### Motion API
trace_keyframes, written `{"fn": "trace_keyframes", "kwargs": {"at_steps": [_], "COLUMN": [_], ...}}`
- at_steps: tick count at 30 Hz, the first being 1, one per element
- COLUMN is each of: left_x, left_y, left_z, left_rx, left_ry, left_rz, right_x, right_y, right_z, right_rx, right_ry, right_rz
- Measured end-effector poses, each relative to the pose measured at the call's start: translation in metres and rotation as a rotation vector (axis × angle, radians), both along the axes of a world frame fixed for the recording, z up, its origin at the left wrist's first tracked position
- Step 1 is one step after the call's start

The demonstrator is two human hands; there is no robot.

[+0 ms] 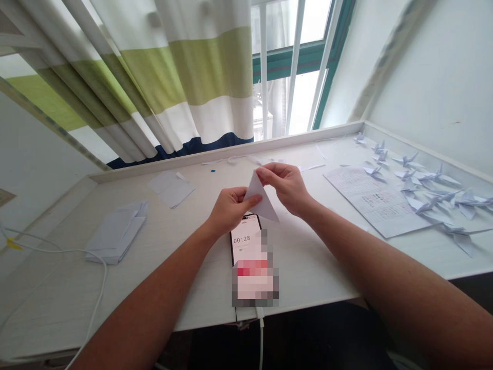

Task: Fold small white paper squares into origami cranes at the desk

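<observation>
A white sheet of paper folded into a triangle (pixel 264 206) is held up above the desk, between both hands. My left hand (pixel 231 208) pinches its left side, the thumb lying across the front face. At the top corner, my right hand (pixel 283 184) grips the paper between thumb and fingertips. Just below the hands lies a phone (pixel 246 252) with a timer showing 00:28, its lower part pixelated.
Stacked paper (pixel 115 234) and loose sheets (pixel 173 189) lie on the left of the white desk (pixel 185 288). Several folded paper cranes (pixel 423 205) and a printed sheet (pixel 373 200) are at the right. White cables run at the left and below the phone.
</observation>
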State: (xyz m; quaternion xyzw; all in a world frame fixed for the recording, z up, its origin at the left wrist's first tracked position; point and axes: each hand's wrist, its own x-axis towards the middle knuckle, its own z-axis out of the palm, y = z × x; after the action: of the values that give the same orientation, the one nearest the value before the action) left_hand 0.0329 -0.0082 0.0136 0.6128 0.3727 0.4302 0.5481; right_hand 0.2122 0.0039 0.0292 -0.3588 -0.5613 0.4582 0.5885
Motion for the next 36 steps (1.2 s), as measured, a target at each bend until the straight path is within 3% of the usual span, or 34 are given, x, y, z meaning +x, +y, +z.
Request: {"fn": "trace_keyframes", "kwargs": {"at_steps": [5, 17, 23, 30, 36], "left_x": [0.000, -0.003, -0.006, -0.005, -0.005], "left_y": [0.003, 0.006, 0.015, 0.016, 0.015], "left_z": [0.004, -0.003, -0.003, 0.000, 0.000], "left_rx": [0.011, 0.021, 0.237, 0.211, 0.132], "left_ry": [-0.121, -0.078, -0.132, -0.236, -0.248], "left_rz": [0.122, 0.042, 0.293, 0.400, 0.436], "right_x": [0.000, -0.002, -0.002, -0.008, -0.011], "right_y": [0.000, -0.004, -0.003, -0.009, -0.012], "right_z": [-0.002, -0.002, -0.005, -0.006, -0.005], "right_rx": [0.049, 0.154, 0.213, 0.178, 0.095], "right_ry": [-0.120, -0.249, -0.315, -0.455, -0.419], "right_rz": [0.013, 0.007, 0.040, 0.067, 0.123]}}
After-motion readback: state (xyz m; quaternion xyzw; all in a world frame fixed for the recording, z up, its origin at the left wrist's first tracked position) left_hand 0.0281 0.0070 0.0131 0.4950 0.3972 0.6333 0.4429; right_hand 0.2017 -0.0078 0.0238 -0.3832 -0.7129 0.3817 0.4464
